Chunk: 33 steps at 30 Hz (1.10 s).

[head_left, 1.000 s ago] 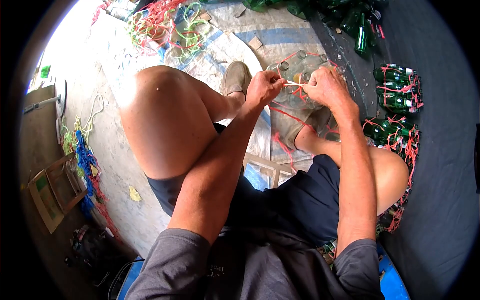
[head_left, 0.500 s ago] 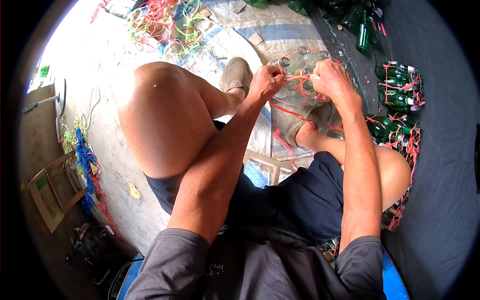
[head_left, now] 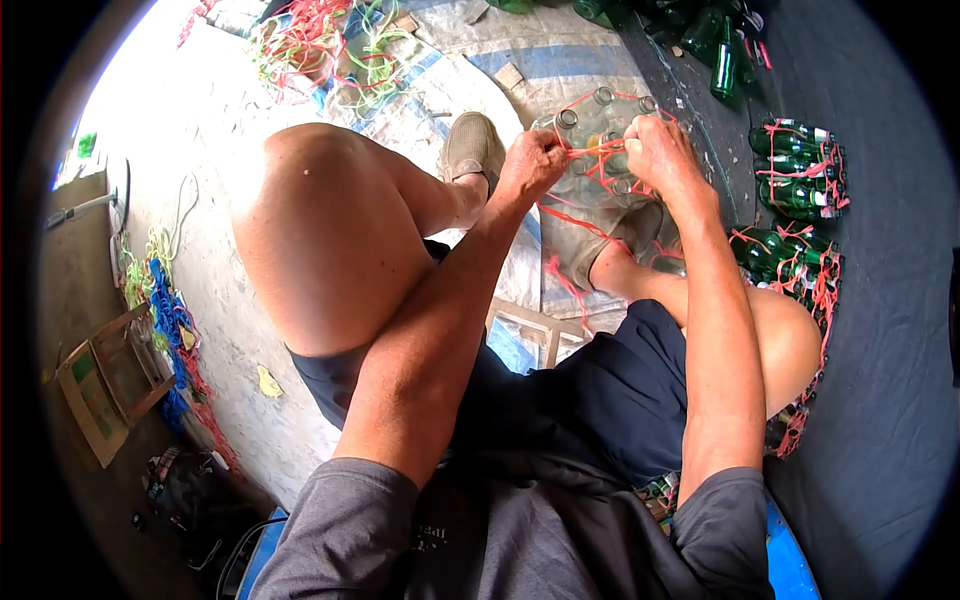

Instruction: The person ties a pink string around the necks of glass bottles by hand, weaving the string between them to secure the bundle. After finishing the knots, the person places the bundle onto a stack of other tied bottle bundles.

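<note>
Several clear glass bottles (head_left: 601, 122) stand in a cluster between my feet, with red plastic twine (head_left: 592, 151) running round and across their necks. On the cluster's left side, my left hand (head_left: 535, 163) is closed in a pinch on the twine. My right hand (head_left: 663, 154) is closed on the twine at the right side, above the bottles, and hides part of them. The twine is stretched between both hands. A loose length of it hangs down past my left hand towards my right shoe (head_left: 620, 232).
Bundled green bottles (head_left: 797, 170) lie on the right, more loose green bottles (head_left: 724, 65) at the top right. Tangled red and green twine (head_left: 312, 45) is at the top left. A wooden frame (head_left: 545, 325) lies below the bottles; blue twine (head_left: 170, 315) hangs at left.
My right hand has shifted very slightly to the left and up, still closed on the twine. The bottles and my left hand look nearly unchanged.
</note>
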Motion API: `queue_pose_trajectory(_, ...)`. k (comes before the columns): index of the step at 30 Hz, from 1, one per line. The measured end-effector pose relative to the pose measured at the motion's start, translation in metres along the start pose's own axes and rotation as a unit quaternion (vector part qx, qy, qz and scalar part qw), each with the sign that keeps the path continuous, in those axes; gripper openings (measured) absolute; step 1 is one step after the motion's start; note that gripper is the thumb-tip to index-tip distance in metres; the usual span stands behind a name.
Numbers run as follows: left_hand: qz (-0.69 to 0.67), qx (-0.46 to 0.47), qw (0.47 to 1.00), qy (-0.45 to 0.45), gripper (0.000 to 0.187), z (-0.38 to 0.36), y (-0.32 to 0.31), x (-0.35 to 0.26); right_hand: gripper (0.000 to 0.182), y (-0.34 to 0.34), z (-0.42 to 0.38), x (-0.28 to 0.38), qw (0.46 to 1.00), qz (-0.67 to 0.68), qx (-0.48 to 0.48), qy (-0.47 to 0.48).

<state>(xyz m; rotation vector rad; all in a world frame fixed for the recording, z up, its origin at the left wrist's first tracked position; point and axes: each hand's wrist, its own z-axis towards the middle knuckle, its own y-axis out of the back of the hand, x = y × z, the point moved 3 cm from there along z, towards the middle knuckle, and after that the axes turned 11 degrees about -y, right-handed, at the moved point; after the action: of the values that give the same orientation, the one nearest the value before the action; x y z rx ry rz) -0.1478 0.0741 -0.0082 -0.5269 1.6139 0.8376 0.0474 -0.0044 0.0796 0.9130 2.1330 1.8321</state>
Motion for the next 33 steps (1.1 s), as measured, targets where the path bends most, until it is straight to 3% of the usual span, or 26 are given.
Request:
queue_pose_trajectory(11,-0.009,-0.008,1.000,0.002,0.029,0.001,-0.002,-0.002,0.022,-0.007,0.019,-0.005,1.000,0.026,-0.007,-0.004)
queue_pose_trajectory(14,-0.025,-0.012,1.000,0.004,0.029,0.000,-0.003,-0.003,0.022,0.001,0.019,0.003,0.997,0.056,0.039,-0.043)
queue_pose_trajectory(17,-0.038,0.004,0.999,0.010,0.029,0.000,-0.003,-0.001,0.021,0.025,0.010,0.026,0.976,0.096,0.133,-0.145)
queue_pose_trajectory(27,0.076,0.015,0.997,-0.015,0.025,0.003,0.011,-0.016,0.029,0.004,0.017,0.007,0.945,0.213,0.189,-0.160)
queue_pose_trajectory(30,0.125,-0.018,0.991,-0.042,0.023,0.004,0.019,-0.028,0.028,-0.007,0.008,0.000,0.952,0.210,0.142,-0.170)
queue_pose_trajectory(32,0.105,-0.039,0.993,-0.035,0.020,0.008,0.023,-0.025,0.023,-0.012,-0.007,-0.001,0.963,0.225,0.063,-0.135)
queue_pose_trajectory(33,0.135,-0.038,0.989,-0.050,0.021,0.008,0.025,-0.032,0.021,-0.023,-0.012,-0.007,0.980,0.180,-0.025,-0.083)
